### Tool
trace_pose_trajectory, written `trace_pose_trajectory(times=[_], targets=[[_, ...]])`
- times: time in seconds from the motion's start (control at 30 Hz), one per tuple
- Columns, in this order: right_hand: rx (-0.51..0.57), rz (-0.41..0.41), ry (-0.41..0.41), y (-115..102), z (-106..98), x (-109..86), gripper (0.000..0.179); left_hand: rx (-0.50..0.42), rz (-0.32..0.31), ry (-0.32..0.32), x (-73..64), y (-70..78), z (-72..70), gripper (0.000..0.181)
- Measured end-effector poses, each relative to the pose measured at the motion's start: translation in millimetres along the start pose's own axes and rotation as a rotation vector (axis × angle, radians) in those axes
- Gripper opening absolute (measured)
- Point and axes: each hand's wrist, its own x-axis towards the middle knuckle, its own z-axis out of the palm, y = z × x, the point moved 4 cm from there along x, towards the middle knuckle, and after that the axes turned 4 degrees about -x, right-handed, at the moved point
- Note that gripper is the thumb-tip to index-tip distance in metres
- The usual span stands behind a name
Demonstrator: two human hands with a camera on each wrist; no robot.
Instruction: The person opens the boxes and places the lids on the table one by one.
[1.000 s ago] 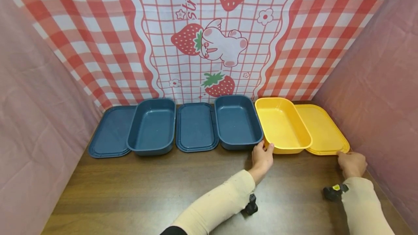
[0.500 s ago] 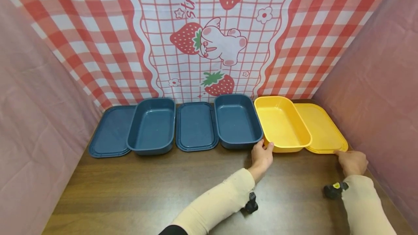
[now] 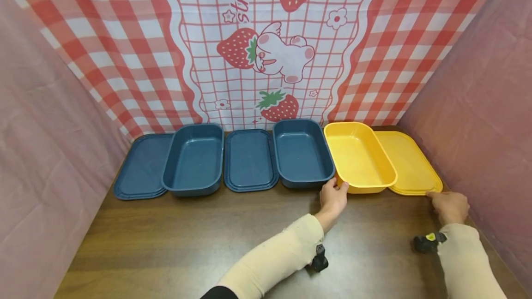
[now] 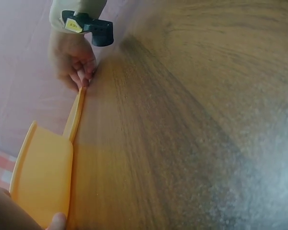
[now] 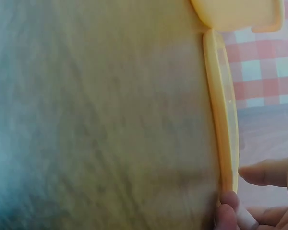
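My left hand (image 3: pixel 334 200) holds the near left corner of an empty yellow food container (image 3: pixel 359 158), its thumb (image 4: pixel 58 221) on the front wall. The other fingers go round the corner, mostly hidden. To the container's right a matching yellow lid (image 3: pixel 409 165) lies flat, its left edge overlapped by the container in the head view. My right hand (image 3: pixel 450 206) pinches the lid's near right corner. In the right wrist view the thumb (image 5: pixel 264 172) is at the upper edge and other fingertips (image 5: pixel 226 213) are at the corner.
Left of the yellow container stand a blue container (image 3: pixel 303 153), a blue lid (image 3: pixel 251 160), another blue container (image 3: pixel 193 160) and another blue lid (image 3: pixel 143 167), in one row along the back of the wooden table (image 3: pixel 199 239). A strawberry-print cloth (image 3: pixel 249 82) hangs behind, with pink cloth (image 3: pixel 478 105) at both sides.
The yellow lid has shifted slightly left toward the yellow container, my right hand moving with it. My left hand has stayed at the container's corner.
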Motion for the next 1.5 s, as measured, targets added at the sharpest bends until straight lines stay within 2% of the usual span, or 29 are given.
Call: trace_pose_trajectory(times=[0.17, 0.47, 0.77, 0.9, 1.07, 1.2, 1.33, 1.5], targets=[[0.081, 0.030, -0.016, 2, 1, -5.6, 0.040, 0.003, 0.007, 0.001, -2.4, 0.3, -1.0, 0.040], [0.145, 0.034, -0.034, 0, 2, -4.8, 0.034, 0.019, 0.018, -0.026, -0.6, 3.0, -1.8, 0.042], [0.234, -0.004, -0.081, -9, 8, -6.9, 0.055, 0.062, 0.023, -0.070, -1.2, 10.0, -5.2, 0.042], [0.233, -0.062, -0.098, -14, 11, -8.9, 0.053, 0.084, 0.020, -0.098, -2.0, 14.6, -6.9, 0.046], [0.205, -0.128, -0.110, -20, 12, -10.1, 0.052, 0.104, 0.010, -0.162, -3.5, 19.3, -8.8, 0.048], [0.132, -0.185, -0.149, -25, 14, -11.1, 0.056, 0.118, 0.003, -0.232, -3.9, 21.9, -11.3, 0.047], [0.042, -0.283, -0.196, -33, 15, -15.7, 0.060, 0.173, 0.003, -0.294, -3.9, 26.5, -16.8, 0.048], [-0.033, -0.389, -0.181, -45, 14, -24.1, 0.061, 0.262, 0.015, -0.342, -4.8, 33.8, -24.9, 0.052]])
